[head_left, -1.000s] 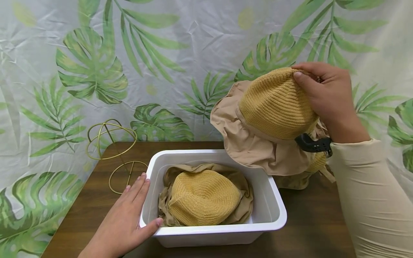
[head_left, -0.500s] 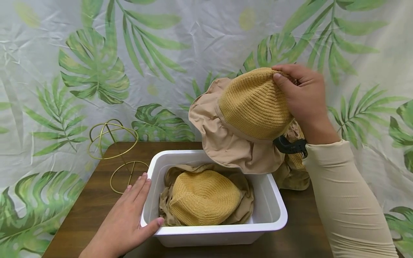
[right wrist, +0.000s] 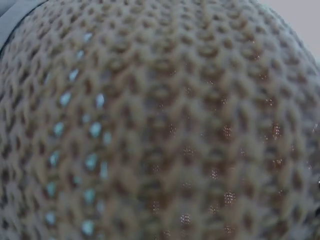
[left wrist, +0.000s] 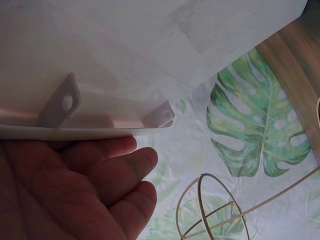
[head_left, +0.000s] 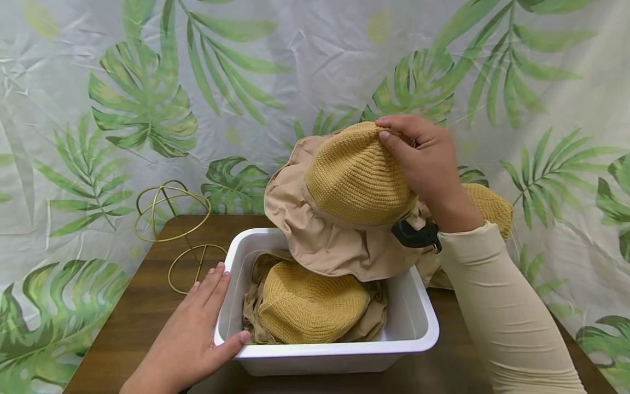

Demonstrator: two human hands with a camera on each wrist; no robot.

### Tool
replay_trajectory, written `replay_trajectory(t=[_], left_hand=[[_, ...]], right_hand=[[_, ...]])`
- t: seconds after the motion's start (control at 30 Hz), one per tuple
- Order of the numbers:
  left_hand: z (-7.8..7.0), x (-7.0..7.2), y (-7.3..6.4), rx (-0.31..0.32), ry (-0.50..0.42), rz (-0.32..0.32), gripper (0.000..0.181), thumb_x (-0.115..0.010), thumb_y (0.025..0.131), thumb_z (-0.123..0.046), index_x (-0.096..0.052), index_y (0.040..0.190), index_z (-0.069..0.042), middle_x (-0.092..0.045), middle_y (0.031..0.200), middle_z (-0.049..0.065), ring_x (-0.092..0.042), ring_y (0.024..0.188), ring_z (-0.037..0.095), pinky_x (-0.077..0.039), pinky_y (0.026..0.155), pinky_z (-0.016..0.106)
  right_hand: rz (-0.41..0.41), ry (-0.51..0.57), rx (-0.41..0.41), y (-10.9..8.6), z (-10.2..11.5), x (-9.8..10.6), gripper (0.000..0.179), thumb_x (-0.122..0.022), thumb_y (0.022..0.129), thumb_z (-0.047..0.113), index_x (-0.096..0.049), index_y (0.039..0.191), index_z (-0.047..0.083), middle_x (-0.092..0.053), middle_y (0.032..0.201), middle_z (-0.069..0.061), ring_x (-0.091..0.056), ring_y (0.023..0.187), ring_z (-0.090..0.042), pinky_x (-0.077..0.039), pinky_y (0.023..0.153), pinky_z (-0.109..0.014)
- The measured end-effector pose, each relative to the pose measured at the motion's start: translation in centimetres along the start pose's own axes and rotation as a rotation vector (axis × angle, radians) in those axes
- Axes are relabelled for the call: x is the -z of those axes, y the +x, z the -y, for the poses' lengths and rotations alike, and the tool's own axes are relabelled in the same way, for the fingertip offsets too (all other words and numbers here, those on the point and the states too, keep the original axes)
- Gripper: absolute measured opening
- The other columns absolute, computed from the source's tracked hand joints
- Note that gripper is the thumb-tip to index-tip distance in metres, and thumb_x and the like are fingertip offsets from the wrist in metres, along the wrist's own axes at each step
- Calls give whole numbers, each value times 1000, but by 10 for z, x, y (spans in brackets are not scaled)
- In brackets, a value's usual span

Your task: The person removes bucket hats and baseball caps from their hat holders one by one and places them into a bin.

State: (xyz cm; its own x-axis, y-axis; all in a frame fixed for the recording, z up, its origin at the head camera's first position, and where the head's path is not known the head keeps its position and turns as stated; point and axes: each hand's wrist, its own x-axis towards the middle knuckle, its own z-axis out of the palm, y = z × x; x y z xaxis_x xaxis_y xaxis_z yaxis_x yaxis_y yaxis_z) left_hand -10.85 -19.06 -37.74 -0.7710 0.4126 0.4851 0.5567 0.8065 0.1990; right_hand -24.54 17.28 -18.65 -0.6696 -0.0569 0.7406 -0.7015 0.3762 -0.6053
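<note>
My right hand (head_left: pixel 423 158) pinches the crown top of a sun hat (head_left: pixel 361 175) with a yellow knit crown and a wavy beige brim. The hat hangs over the back of a white plastic tub (head_left: pixel 423 328), its brim overlapping the tub's far rim. Its knit fills the right wrist view. Inside the tub lies a similar hat (head_left: pixel 315 306), crown up, partly covered by the held brim. My left hand (head_left: pixel 184 334) rests on the tub's left rim with fingers straight; the left wrist view shows the fingers (left wrist: pixel 125 170) just under the rim.
A gold wire stand (head_left: pixel 172 213) is at the left on the brown wooden table (head_left: pixel 133 317). Behind my right wrist shows another yellow knit hat (head_left: pixel 487 208), mostly hidden. A leaf-print curtain (head_left: pixel 236 82) hangs behind the table.
My right hand has carried the held hat leftward and slightly down, from the tub's right side to over its back part. The left hand stays at the rim.
</note>
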Motion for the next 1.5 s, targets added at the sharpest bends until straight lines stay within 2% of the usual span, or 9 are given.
replay_trajectory(t=[0.13, 0.5, 0.8, 0.97, 1.07, 1.17, 1.3, 1.4, 1.5], left_hand=[[0, 0, -1, 0, 3, -3, 92, -66, 86, -55, -39, 146, 9, -35, 155, 21, -34, 141, 39, -4, 119, 24], [1, 1, 0, -10, 4, -15, 93, -66, 86, -56, -39, 146, 10, -35, 155, 21, -33, 142, 36, -3, 118, 22], [2, 0, -1, -20, 0, -19, 92, -66, 86, -55, -40, 145, 11, -36, 154, 22, -33, 142, 35, -3, 118, 21], [2, 0, -1, -16, 0, -15, 91, -67, 86, -54, -41, 144, 11, -36, 154, 22, -34, 142, 35, -2, 117, 21], [1, 1, -1, -15, -4, -13, 91, -67, 86, -54, -40, 145, 10, -36, 154, 22, -33, 142, 35, -1, 117, 20], [1, 0, -1, -16, -4, -14, 91, -67, 86, -53, -40, 145, 10, -36, 154, 22, -33, 142, 35, -1, 117, 19], [1, 0, -1, -16, -4, -16, 90, -67, 86, -53, -41, 145, 11, -36, 154, 22, -33, 142, 34, -1, 117, 20], [2, 0, -1, -14, -7, -12, 90, -66, 87, -53, -41, 145, 10, -35, 155, 21, -33, 143, 34, -2, 117, 20], [2, -1, -1, -10, -9, -6, 90, -67, 87, -53, -41, 145, 10, -35, 155, 21, -32, 143, 34, -2, 117, 20]], right_hand=[[58, -37, 26, -8, 1, -6, 19, -69, 93, 5, -77, 110, 4, -72, 113, -4, -61, 111, -11, -50, 90, -24], [290, 27, 67, -28, 0, -20, 21, -67, 93, 0, -76, 112, 2, -68, 120, -7, -59, 117, -16, -49, 93, -26], [475, 25, -18, -41, -11, -27, 22, -67, 93, 4, -75, 114, 5, -65, 128, -6, -53, 126, -18, -47, 97, -26], [637, -24, -5, -44, -19, -22, 25, -68, 93, 5, -74, 118, 7, -58, 138, -8, -46, 134, -22, -44, 103, -35], [751, -59, 54, -48, -24, -19, 30, -67, 94, 6, -72, 123, 10, -50, 147, -9, -36, 142, -27, -34, 112, -46], [845, -119, 135, -52, -29, -15, 39, -67, 95, 11, -66, 133, 14, -40, 155, -8, -21, 148, -31, -22, 117, -53], [939, -213, 209, -58, -33, -10, 62, -67, 96, 26, -44, 152, 17, -21, 163, -8, -3, 151, -33, -11, 117, -60], [977, -285, 218, -62, -39, -9, 80, -66, 95, 40, -24, 160, 21, -10, 166, -6, 5, 150, -32, -7, 115, -64], [1011, -335, 188, -66, -48, -9, 87, -62, 94, 50, -12, 161, 25, -4, 167, -3, 7, 150, -31, -7, 114, -66]])
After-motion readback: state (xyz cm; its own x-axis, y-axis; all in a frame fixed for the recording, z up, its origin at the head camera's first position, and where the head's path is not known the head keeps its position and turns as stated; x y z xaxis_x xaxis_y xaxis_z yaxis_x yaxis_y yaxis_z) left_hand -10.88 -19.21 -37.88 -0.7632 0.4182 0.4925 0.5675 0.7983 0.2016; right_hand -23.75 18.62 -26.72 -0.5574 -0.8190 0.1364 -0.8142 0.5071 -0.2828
